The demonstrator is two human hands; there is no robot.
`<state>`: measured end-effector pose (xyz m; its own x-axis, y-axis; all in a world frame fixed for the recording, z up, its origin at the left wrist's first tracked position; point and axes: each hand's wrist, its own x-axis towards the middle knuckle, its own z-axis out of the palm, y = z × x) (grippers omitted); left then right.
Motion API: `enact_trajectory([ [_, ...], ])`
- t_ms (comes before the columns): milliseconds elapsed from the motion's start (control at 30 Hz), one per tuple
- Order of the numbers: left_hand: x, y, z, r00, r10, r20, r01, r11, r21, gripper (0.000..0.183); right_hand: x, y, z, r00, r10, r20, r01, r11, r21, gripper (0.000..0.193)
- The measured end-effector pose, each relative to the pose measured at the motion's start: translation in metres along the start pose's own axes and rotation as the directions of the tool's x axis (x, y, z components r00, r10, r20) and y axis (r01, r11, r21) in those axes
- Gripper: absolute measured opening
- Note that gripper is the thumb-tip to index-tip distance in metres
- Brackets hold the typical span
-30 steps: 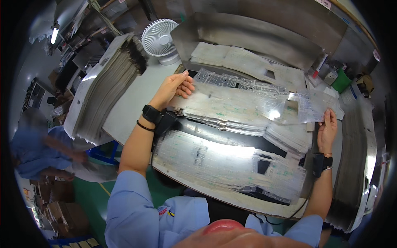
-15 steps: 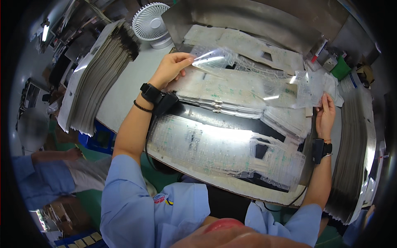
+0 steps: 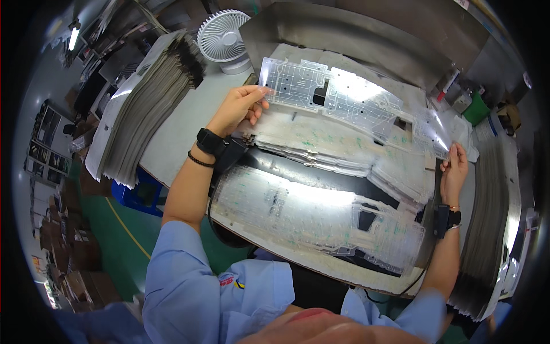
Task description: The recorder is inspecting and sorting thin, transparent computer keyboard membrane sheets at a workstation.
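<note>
A long, clear plastic circuit sheet (image 3: 361,94) with printed lines, dots and cut-out openings stretches between my hands. My left hand (image 3: 238,108) pinches its left end between thumb and fingers. Its right end is gripped by my right hand (image 3: 454,166) at the lower corner. Below it lies a stack of whitish sheets (image 3: 321,135) with green marks, its layered edges toward me. Nearer still, another layer of clear sheets (image 3: 286,198) rests on a dark, shiny surface and reflects the lamp strongly.
A white fan (image 3: 224,37) stands at the back left. Tall stacks of sheets flank me, one on the left (image 3: 140,109) and one on the right (image 3: 487,218). A metal panel (image 3: 355,34) rises behind the table. A green container (image 3: 475,109) sits at the back right.
The clear sheet, bent and glossy before, now lies flatter and tilted, with its printed pattern plainly visible. Both hands still grip its ends. The person at the left has mostly left the view.
</note>
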<state>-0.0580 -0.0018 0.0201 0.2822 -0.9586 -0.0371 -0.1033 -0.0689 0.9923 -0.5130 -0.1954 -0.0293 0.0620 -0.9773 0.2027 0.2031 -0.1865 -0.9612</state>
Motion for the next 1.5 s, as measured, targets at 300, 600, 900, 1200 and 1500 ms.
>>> enact_trajectory([
  [300,-0.001,-0.006,-0.002,1.000,-0.005,0.026,0.008,0.990,-0.138,0.030,-0.001,-0.002,0.004,1.000,0.017,0.006,-0.017,1.000,0.005,0.024],
  [600,-0.004,-0.002,0.001,0.999,-0.011,0.039,0.021,0.968,-0.251,0.028,-0.008,-0.010,0.007,0.994,0.075,0.079,-0.070,0.995,-0.068,0.031],
  [900,-0.001,-0.004,-0.001,0.994,-0.106,-0.025,0.094,0.952,-0.291,0.023,0.003,0.007,-0.008,0.978,0.170,0.123,-0.166,0.985,-0.042,0.026],
  [1200,-0.005,0.008,0.006,0.992,-0.081,-0.094,0.065,0.985,-0.157,0.023,0.003,-0.007,0.006,0.999,0.040,0.006,-0.040,0.999,-0.019,0.017],
  [1500,-0.007,0.009,-0.009,0.995,-0.034,-0.095,0.011,0.974,-0.227,0.026,0.017,-0.031,0.018,0.996,0.028,0.083,-0.028,1.000,-0.001,0.017],
])
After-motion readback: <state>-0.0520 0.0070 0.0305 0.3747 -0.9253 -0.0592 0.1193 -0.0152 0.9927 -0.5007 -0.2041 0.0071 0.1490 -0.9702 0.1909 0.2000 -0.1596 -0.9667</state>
